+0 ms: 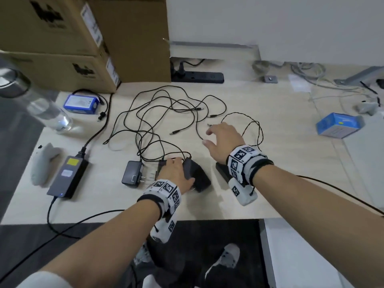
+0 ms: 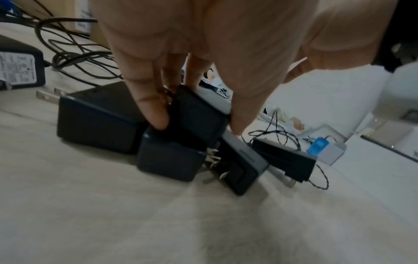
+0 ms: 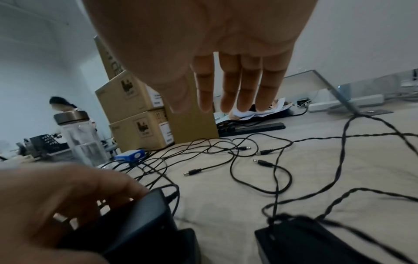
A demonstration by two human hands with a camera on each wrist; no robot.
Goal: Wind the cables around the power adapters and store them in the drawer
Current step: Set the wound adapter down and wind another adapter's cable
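Note:
Several black power adapters lie near the table's front edge, and their thin black cables [image 1: 166, 113] trail back in a loose tangle. My left hand [image 1: 184, 170] grips one adapter [image 1: 197, 179] between fingers and thumb. In the left wrist view this adapter [image 2: 199, 114] is tilted up on top of its neighbours [image 2: 97, 117]. My right hand [image 1: 207, 137] hovers open over the barrel-plug cable ends [image 3: 262, 162] and holds nothing. Another adapter [image 1: 221, 170] with a twisted cable lies under my right wrist. One more adapter [image 1: 132, 173] lies to the left.
Stacked cardboard boxes [image 1: 62, 38] fill the back left, with a black power strip [image 1: 197, 76] beside them. A water bottle [image 1: 41, 104], a blue battery pack [image 1: 81, 101] and a large power brick [image 1: 66, 175] sit on the left. A blue box [image 1: 338, 125] is at the right.

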